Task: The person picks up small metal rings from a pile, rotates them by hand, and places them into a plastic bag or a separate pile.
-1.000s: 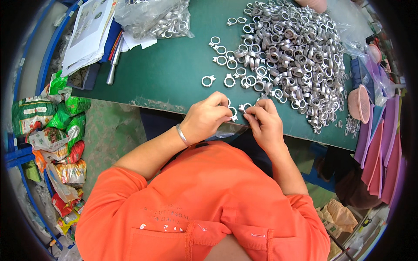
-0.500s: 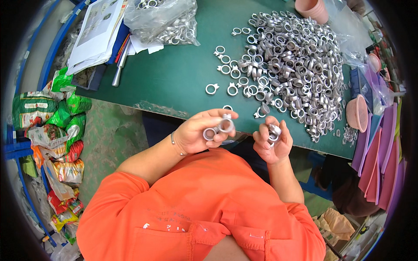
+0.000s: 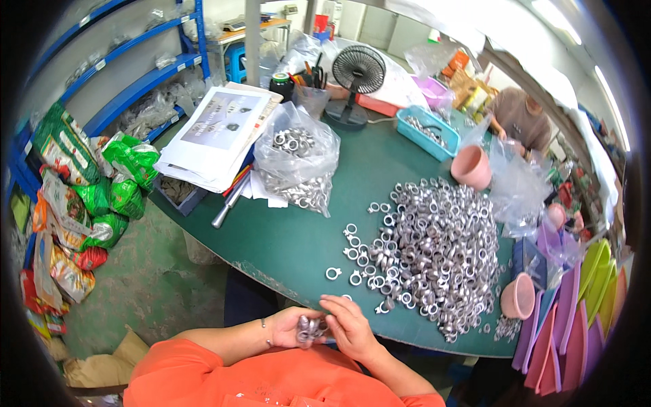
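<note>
Several small silver metal ring clamps [image 3: 311, 329] lie cupped in my left hand [image 3: 285, 325], close to my body at the table's near edge. My right hand [image 3: 352, 332] leans in against them from the right, its fingers stretched out and touching the fingers of the left; no ring shows in it, though its palm side is partly hidden. A large heap of the same metal ring clamps [image 3: 441, 251] covers the right part of the green table [image 3: 285, 251]. Loose ones, such as a single ring clamp [image 3: 333, 273], lie left of the heap.
Beyond the heap are a pink cup [image 3: 471, 167], a blue basket [image 3: 427, 133] and a black fan [image 3: 358, 74]. A clear bag of rings [image 3: 298, 152] and papers [image 3: 217, 132] lie at left. A pink basket [image 3: 518, 296] sits at right. Another person [image 3: 522, 119] is at the far right.
The view has tilted up toward the far table. My hands have come together; the ring clamps that were in both hands now show in the left, and my right fingers have straightened.
</note>
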`<state>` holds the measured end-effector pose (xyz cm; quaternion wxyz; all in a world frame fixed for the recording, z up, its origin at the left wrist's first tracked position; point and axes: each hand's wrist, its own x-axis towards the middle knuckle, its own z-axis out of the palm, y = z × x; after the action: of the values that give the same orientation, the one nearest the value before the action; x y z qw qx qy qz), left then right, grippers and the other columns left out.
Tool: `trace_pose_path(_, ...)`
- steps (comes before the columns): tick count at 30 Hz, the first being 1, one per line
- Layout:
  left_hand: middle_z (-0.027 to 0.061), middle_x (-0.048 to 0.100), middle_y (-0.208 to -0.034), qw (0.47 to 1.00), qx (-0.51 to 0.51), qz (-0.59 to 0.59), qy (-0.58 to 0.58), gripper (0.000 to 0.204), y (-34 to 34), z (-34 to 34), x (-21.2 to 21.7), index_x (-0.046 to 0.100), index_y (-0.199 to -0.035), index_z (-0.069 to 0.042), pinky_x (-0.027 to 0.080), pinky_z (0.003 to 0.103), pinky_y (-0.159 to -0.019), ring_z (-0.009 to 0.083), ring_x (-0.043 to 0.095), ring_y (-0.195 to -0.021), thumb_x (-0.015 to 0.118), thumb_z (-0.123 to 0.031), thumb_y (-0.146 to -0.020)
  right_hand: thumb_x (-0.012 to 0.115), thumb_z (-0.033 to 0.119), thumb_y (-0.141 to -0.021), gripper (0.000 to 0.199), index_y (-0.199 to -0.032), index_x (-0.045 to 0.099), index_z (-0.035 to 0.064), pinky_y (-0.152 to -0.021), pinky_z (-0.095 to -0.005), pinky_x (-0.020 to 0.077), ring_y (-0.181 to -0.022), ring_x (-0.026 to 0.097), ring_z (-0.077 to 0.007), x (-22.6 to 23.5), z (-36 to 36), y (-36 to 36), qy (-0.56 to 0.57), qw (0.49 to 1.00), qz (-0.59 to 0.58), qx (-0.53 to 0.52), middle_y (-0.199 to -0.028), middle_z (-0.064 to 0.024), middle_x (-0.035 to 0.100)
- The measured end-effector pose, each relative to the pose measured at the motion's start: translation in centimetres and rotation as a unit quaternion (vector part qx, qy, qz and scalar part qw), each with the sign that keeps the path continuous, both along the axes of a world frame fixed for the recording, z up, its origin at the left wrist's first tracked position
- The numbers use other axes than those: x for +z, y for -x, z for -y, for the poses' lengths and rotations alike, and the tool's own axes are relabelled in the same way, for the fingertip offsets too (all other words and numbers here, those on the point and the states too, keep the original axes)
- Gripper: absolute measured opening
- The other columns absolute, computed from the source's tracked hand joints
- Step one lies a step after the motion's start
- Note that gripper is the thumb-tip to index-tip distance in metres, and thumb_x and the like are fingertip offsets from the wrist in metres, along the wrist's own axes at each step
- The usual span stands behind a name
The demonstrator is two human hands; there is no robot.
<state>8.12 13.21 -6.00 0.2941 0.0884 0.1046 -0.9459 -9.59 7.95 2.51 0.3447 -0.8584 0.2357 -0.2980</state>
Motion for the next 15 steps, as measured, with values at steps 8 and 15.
trace_pose_path(8, 0.0136, 0.064, -0.085, 0.972, -0.022, 0.221, -0.076, 0.017, -1.9, 0.8, -7.5, 0.058, -0.091, -0.004, 0.053, 0.037, -0.054, 0.0280, 0.064, -0.073, 0.054, -0.020, -0.085, 0.064, -0.003, -0.068, 0.026, -0.092, 0.060, 0.0050, -0.075, -0.0365, 0.0424, -0.086, 0.055, -0.0275, -3.6, 3.1, 2.4, 0.136, 0.981, -0.117, -0.072, -0.095, -0.0105, 0.058)
trace_pose_path(15, 0.0082, 0.054, -0.116, 0.860, -0.007, 0.506, -0.056, 0.049, 0.7, 2.1, -10.9, 0.043, -0.129, -0.010, 0.032, 0.055, -0.097, 0.0242, 0.048, -0.108, 0.051, -0.038, -0.089, 0.064, -0.009, -0.076, 0.035, -0.106, 0.050, 0.0008, -0.077, -0.0269, 0.0481, -0.093, 0.056, -0.0154, -2.9, 1.0, 3.0, -0.375, 0.903, 0.202, -0.059, -0.107, -0.0120, 0.058)
